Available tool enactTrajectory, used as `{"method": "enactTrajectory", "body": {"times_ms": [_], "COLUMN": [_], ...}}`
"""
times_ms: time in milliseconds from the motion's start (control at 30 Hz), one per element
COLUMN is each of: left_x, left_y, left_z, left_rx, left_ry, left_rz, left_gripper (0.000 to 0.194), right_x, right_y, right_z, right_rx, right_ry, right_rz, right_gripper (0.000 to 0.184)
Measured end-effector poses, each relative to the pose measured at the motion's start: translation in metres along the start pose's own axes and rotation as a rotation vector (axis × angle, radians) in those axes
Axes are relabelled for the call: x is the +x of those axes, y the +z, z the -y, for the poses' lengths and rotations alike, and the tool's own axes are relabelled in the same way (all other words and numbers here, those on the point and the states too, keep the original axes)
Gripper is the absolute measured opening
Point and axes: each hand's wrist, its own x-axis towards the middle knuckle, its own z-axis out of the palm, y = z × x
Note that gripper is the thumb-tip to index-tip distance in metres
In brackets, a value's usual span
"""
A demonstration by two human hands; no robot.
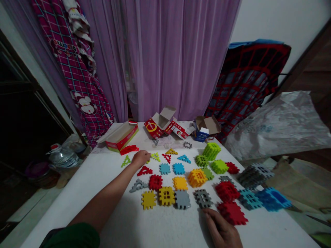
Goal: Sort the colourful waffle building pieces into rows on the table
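Observation:
My left hand (141, 158) reaches across the white table with its fingers curled down over a yellow-green triangular building block, mostly hidden beneath them. Beside it lie a lime triangular block (155, 156), a green one (126, 161) and a red one (144, 171). At the near right, my right hand (222, 228) rests low with loosely bent fingers and nothing visible in them. Its fingertips are at the lower edge of a dark grey square window block (203, 198); whether they touch it, I cannot tell. A red square block stack (233, 213) is just right of this hand.
Several square blocks, including a yellow window block (167, 196) and a tall lime stack (211, 151), spread over the table (103, 193). Opened cartons, one red-green (121, 137), one red (153, 128) and one blue (201, 134), line the back edge before a purple curtain (165, 62).

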Motion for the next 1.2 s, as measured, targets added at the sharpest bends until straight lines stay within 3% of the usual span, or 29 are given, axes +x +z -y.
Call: {"method": "enactTrajectory", "body": {"times_ms": [200,367,467,600,733,833,1033,1200], "left_x": [-0.006,-0.005,-0.008,-0.02,-0.035,-0.044,-0.05,-0.049], "left_y": [-0.012,-0.029,-0.046,-0.061,-0.056,-0.046,-0.037,-0.037], "left_z": [0.001,0.003,0.021,0.061,0.094,0.105,0.095,0.091], "left_rx": [0.32,0.352,0.362,0.397,0.393,0.382,0.387,0.22], "left_ry": [0.06,0.078,0.017,-0.094,-0.145,-0.132,-0.039,-0.064], "left_rz": [-0.033,-0.068,-0.137,-0.123,-0.145,-0.14,-0.146,-0.126], "left_gripper": [0.022,0.023,0.026,0.023,0.029,0.041,0.03,0.038], "right_x": [-0.001,-0.001,0.0,-0.001,-0.002,-0.002,0.0,0.0], "right_y": [0.002,0.002,0.002,0.001,0.001,0.002,0.001,0.0], "right_z": [-0.003,-0.004,-0.005,-0.009,-0.012,-0.014,-0.009,-0.008], "right_rx": [-0.001,-0.001,0.003,0.002,0.003,-0.016,-0.031,-0.022], "right_ry": [0.01,0.024,0.0,0.012,0.028,0.029,0.017,0.032], "right_rz": [0.001,0.006,-0.004,0.001,0.022,0.016,0.003,0.006], "right_gripper": [0.038,0.042,0.04,0.04,0.042,0.041,0.041,0.044]}}
